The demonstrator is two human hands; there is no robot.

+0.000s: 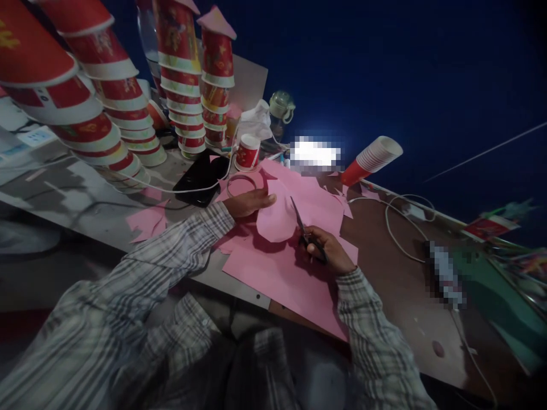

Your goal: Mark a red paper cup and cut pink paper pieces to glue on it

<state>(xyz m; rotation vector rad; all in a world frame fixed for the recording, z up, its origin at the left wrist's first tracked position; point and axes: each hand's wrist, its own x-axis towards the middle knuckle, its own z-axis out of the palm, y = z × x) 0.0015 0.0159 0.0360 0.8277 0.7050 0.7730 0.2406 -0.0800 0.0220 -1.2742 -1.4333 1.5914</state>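
My left hand [251, 203] grips a rounded piece of pink paper [277, 219] at its left edge, thumb on top. In my right hand [327, 250] is a pair of scissors [304, 226] with dark handles, its blades pointing up and away beside the paper's right edge. Under both hands lie larger pink sheets [286, 285], overlapping one another and reaching past the table's front edge. A ring-shaped roll [241, 183], perhaps tape, rests on the pink paper just beyond my left hand.
Tall stacks of red paper cups [182, 102] stand at the left. A black phone or tablet [200, 179] lies before them, crossed by a white cable. A single cup [248, 152] stands behind the paper; a leaning cup stack [371, 159] is at right, near a green board [491, 296].
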